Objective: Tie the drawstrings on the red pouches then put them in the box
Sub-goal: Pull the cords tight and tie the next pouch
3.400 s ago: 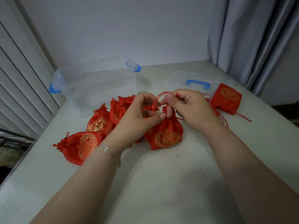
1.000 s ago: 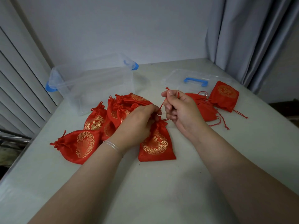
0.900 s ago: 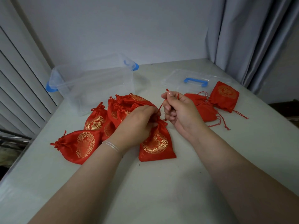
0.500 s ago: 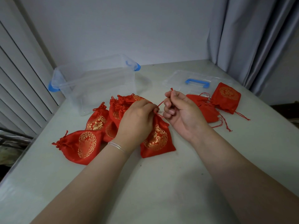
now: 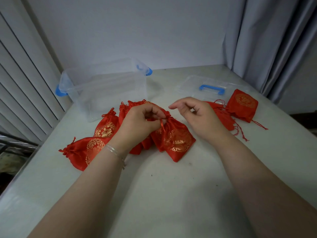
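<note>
Left hand (image 5: 137, 124) pinches pouch (image 5: 175, 141) near box (image 5: 106, 90).

Table (image 5: 171, 194) runs back to a wall (image 5: 128, 31). Box (image 5: 106, 90) stands far left on the table, open top. Lid (image 5: 192, 85) lies flat to its right, apart from it. Cluster of pouches (image 5: 106, 127) lies in front of the box; one pouch (image 5: 82, 150) sits nearest the left edge. Centre pouch (image 5: 178, 141) lies just right of the cluster, its neck under the left hand (image 5: 139, 124). Right hand (image 5: 197, 115) hovers right of that neck. Two pouches (image 5: 243, 105) lie before the lid, at right. Curtain (image 5: 274, 40) hangs behind, right
</note>
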### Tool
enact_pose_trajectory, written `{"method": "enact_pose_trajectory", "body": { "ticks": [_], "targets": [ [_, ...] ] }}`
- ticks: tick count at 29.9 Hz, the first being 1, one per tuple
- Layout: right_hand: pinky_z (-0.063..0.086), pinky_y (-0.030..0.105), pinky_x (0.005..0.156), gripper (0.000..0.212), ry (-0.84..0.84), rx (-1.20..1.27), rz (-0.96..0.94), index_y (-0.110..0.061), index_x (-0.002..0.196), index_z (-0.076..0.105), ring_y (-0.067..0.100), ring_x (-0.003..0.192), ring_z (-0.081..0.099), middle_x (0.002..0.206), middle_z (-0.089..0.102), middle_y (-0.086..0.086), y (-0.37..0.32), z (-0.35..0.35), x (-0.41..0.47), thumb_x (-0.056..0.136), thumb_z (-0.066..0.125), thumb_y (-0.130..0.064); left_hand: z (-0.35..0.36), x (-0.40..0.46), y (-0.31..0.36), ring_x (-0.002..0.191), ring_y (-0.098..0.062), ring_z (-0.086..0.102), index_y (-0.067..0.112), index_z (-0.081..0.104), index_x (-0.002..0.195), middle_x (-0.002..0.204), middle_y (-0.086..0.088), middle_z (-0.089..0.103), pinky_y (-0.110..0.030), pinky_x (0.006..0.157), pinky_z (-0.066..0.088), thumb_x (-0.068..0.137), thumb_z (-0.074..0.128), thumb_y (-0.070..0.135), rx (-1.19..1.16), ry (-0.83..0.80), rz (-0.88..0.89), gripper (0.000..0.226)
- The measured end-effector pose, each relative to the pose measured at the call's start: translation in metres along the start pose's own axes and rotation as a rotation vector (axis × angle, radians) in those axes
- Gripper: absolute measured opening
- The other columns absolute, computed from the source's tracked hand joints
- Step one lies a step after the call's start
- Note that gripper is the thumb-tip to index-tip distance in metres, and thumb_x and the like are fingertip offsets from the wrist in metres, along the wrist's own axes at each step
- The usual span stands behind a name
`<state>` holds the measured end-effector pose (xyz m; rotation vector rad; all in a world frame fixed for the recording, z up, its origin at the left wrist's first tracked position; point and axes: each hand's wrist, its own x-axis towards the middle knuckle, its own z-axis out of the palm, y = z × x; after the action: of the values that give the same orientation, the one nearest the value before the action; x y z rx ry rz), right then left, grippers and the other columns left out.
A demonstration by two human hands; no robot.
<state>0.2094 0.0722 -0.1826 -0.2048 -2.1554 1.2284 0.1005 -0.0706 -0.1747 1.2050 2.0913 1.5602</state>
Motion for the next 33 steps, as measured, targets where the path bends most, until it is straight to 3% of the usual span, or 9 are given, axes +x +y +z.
{"method": "enact_pose_trajectory", "body": {
  "ticks": [4, 8, 12, 16, 18, 20, 23, 27, 33],
  "targets": [
    [0.045, 0.015, 0.073, 0.014, -0.173, 0.012, 0.136, -0.021, 0.094, 0.065, -0.001, 0.074, 0.057, 0.085, 0.065, -0.009, 0.010, 0.006, 0.000, 0.091, 0.058, -0.009, 0.003, -0.002, 0.000, 0.074, -0.005, 0.064, 0.018, 0.064, 0.076, 0.076, 0.007, 0.066, -0.022, 0.074, 0.053, 0.075, 0.072, -0.004, 0.130, -0.024, 0.150, 0.023],
    [0.045, 0.029, 0.071, 0.018, -0.136, 0.021, 0.217, -0.024, 0.076, 0.063, 0.008, 0.068, 0.054, 0.072, 0.063, -0.004, 0.012, 0.009, 0.001, 0.089, 0.061, -0.013, 0.005, -0.002, -0.002, 0.074, -0.015, 0.064, 0.018, 0.065, 0.079, 0.078, 0.006, 0.065, -0.031, 0.072, 0.054, 0.077, 0.071, -0.001, 0.137, 0.016, 0.182, 0.020],
    [0.044, 0.026, 0.068, 0.021, -0.088, -0.007, 0.191, -0.028, 0.072, 0.059, -0.004, 0.059, 0.052, 0.067, 0.060, -0.013, 0.011, 0.014, 0.001, 0.090, 0.061, -0.016, 0.011, -0.002, -0.005, 0.076, -0.008, 0.064, 0.016, 0.071, 0.093, 0.087, 0.005, 0.070, -0.021, 0.073, 0.052, 0.080, 0.068, 0.004, 0.319, 0.136, 0.221, 0.018],
    [0.051, 0.041, 0.070, 0.015, -0.083, 0.027, 0.265, -0.021, 0.073, 0.060, 0.009, 0.060, 0.057, 0.067, 0.062, -0.003, 0.012, 0.012, 0.001, 0.087, 0.062, -0.016, 0.014, -0.002, -0.011, 0.074, -0.008, 0.063, 0.017, 0.075, 0.089, 0.083, 0.007, 0.071, -0.022, 0.068, 0.050, 0.079, 0.071, 0.008, 0.520, 0.220, 0.392, 0.014],
    [0.050, 0.035, 0.071, 0.013, -0.058, 0.011, 0.245, -0.021, 0.077, 0.062, 0.011, 0.066, 0.057, 0.077, 0.063, -0.001, 0.013, 0.011, 0.001, 0.085, 0.064, -0.011, 0.016, -0.001, -0.015, 0.075, -0.011, 0.064, 0.015, 0.074, 0.088, 0.083, 0.005, 0.070, -0.030, 0.067, 0.052, 0.077, 0.071, 0.007, 0.550, 0.212, 0.440, 0.014],
    [0.048, 0.021, 0.072, 0.018, -0.080, 0.004, 0.181, -0.020, 0.094, 0.066, 0.008, 0.073, 0.056, 0.092, 0.063, 0.001, 0.011, 0.010, 0.001, 0.086, 0.062, -0.004, 0.017, 0.000, -0.018, 0.075, -0.014, 0.064, 0.015, 0.074, 0.089, 0.083, 0.003, 0.070, -0.035, 0.064, 0.052, 0.077, 0.071, 0.007, 0.547, 0.204, 0.466, 0.015],
    [0.043, 0.007, 0.072, 0.027, -0.168, 0.028, 0.152, -0.015, 0.108, 0.067, -0.005, 0.075, 0.058, 0.093, 0.067, -0.001, 0.006, 0.006, 0.000, 0.088, 0.059, 0.000, 0.017, 0.001, -0.021, 0.072, -0.015, 0.062, 0.014, 0.073, 0.090, 0.085, 0.001, 0.066, -0.035, 0.060, 0.052, 0.079, 0.069, 0.007, 0.552, 0.217, 0.516, 0.014],
    [0.046, 0.012, 0.063, 0.016, -0.175, 0.186, 0.316, -0.015, 0.092, 0.071, 0.006, 0.069, 0.057, 0.081, 0.066, 0.007, 0.009, -0.001, 0.001, 0.085, 0.064, -0.002, 0.020, -0.001, -0.022, 0.069, -0.017, 0.061, 0.011, 0.075, 0.091, 0.085, -0.001, 0.064, -0.035, 0.054, 0.051, 0.082, 0.068, 0.006, 0.568, 0.234, 0.605, 0.012],
    [0.052, 0.014, 0.057, 0.008, -0.196, 0.238, 0.386, -0.007, 0.085, 0.067, 0.000, 0.053, 0.057, 0.069, 0.061, 0.005, 0.014, -0.004, 0.003, 0.083, 0.065, 0.000, 0.019, -0.002, -0.021, 0.071, -0.017, 0.066, 0.013, 0.076, 0.092, 0.086, 0.000, 0.069, -0.034, 0.053, 0.052, 0.087, 0.061, 0.014, 0.584, 0.215, 0.670, 0.016]
  ]
}}
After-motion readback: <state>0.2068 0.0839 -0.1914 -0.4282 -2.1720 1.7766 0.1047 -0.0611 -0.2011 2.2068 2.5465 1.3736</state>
